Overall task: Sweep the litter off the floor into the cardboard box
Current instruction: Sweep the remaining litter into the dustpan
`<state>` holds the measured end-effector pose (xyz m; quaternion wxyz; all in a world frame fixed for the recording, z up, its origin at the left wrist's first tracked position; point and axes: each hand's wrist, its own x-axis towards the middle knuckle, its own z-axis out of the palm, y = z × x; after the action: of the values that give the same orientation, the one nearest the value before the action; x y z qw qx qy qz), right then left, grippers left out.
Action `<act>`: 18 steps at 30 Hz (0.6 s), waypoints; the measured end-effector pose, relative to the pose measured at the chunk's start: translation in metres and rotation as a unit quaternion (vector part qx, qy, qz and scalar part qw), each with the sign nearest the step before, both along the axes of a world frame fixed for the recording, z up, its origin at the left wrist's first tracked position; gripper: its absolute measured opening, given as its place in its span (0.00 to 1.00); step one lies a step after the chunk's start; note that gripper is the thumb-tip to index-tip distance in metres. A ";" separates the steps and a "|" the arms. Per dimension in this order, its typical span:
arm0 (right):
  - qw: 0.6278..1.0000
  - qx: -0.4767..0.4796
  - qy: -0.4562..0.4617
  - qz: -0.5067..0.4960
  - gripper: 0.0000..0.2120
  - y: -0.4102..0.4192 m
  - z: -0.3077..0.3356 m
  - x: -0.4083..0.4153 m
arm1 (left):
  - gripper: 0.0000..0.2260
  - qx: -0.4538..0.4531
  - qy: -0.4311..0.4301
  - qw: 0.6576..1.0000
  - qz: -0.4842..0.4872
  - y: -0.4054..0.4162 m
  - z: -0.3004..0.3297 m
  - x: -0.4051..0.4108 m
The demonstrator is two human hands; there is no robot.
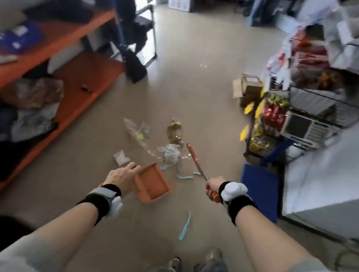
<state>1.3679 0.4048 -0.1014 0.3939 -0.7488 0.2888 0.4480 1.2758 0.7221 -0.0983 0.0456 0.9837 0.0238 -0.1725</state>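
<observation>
Small shop, snack rack [266, 125], cash register [306, 128], orange shelving [53, 40]

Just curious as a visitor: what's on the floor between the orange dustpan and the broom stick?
In the head view, pale blue paper strips lie between the dustpan and the broom stick.

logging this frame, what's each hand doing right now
left hand: closed on the orange dustpan
right hand: closed on the broom handle
</observation>
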 end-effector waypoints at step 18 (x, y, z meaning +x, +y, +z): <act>0.948 0.037 -0.182 0.260 0.08 0.154 -0.090 0.201 | 0.11 0.010 -0.065 0.916 0.397 0.096 -0.005 0.017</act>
<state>1.5691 0.5586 -0.1911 0.3371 -0.8516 -0.0087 0.4013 1.2925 0.8179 -0.1035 0.1021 0.9029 0.4106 -0.0761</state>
